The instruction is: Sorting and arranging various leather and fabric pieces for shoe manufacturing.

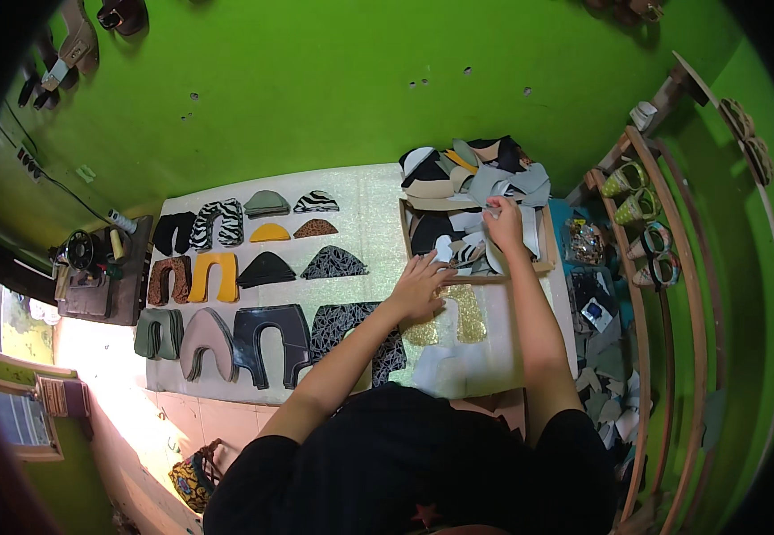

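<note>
A shallow wooden box (551,241) at the right of the table holds cut pieces of sheet material, some black, some grey, some zebra-striped. My right hand (504,225) is over the box with its fingers curled together at a grey piece (497,189) near the far rim. At the front left corner of the box lies my left hand (418,287), palm down and fingers apart. Its fingertips are beside a small whitish piece (443,249). A gold glitter U-shaped piece (470,316) lies in front of the box, partly behind my left hand.
Stacks of cut pieces stand in rows to the left, among them yellow U-shapes (214,277), zebra U-shapes (217,224) and black half-rounds (267,269). A sewing machine (79,251) is at far left. A wooden rack (663,294) with sandals (634,206) stands right, beside scraps (608,374).
</note>
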Demonstrator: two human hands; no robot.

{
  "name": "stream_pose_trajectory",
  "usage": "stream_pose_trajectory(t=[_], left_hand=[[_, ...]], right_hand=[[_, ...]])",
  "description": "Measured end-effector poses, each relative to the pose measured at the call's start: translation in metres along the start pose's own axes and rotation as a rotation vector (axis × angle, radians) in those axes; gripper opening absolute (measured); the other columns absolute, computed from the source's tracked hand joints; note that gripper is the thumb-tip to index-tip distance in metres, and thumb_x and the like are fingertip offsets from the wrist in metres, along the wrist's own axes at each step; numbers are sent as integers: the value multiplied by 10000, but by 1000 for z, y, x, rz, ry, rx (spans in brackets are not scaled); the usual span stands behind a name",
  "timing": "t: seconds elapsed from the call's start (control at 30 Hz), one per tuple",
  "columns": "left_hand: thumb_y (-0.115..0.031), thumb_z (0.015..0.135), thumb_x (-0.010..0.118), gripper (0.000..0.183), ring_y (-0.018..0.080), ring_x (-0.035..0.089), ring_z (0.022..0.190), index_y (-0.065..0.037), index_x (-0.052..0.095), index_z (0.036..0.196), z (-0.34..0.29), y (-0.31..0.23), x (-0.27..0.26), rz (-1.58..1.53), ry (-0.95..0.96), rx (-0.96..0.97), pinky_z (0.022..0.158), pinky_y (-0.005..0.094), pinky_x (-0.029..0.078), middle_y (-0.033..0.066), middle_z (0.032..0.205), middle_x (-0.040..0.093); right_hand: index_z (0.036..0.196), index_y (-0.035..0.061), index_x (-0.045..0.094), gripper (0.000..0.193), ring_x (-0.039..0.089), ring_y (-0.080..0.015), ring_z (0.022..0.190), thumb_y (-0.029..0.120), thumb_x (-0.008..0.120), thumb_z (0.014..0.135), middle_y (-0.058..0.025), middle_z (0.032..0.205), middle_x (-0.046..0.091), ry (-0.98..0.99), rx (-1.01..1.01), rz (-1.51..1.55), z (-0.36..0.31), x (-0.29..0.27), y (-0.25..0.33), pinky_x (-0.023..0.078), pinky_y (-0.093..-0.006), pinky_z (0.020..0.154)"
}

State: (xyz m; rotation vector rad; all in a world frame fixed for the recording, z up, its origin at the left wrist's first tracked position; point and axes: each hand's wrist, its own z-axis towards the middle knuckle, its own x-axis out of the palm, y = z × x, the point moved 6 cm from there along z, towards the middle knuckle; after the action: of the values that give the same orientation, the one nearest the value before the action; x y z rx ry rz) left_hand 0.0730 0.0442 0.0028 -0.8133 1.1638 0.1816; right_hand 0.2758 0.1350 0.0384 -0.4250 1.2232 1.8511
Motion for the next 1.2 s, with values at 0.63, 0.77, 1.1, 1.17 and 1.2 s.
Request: stream_pose_trajectory(t=[0.63,0.77,1.1,1.17,1.2], left_hand=[[-284,673,647,661,304,160,1307,-143,365,1254,1,-1,-2,-45,34,-66,1067,455,87,108,1296,348],[-292,676,642,664,304,153,1309,-145,360,1259,2,-4,-1,-39,43,-56,1068,454,83,112,1298,343],[-303,678,643,676,307,157,1305,-158,350,1270,-1,-1,2,-5,25,-50,1068,458,78,118,1295,343],[-307,679,645,678,309,159,1303,-171,348,1272,-2,0,2,-7,19,-56,1068,458,80,117,1290,346],[-307,679,645,678,309,159,1303,-171,348,1272,-2,1,3,-6,20,-52,1068,458,80,117,1290,346]], right_hand=[[834,18,545,139,628,-237,709,138,479,857,-125,845,615,12,232,116,64,6,-30,478,-320,602],[946,-5,436,187,634,-195,764,165,362,930,-137,958,600,-18,364,714,70,9,-49,482,-253,615],[922,8,469,152,620,-179,721,140,393,926,-131,853,622,7,220,821,68,2,-8,485,-245,626],[922,6,465,158,618,-169,716,146,391,926,-126,846,623,5,180,815,67,2,9,477,-240,628],[923,4,461,164,616,-159,712,152,389,926,-120,840,624,1,143,804,66,0,16,469,-234,630]])
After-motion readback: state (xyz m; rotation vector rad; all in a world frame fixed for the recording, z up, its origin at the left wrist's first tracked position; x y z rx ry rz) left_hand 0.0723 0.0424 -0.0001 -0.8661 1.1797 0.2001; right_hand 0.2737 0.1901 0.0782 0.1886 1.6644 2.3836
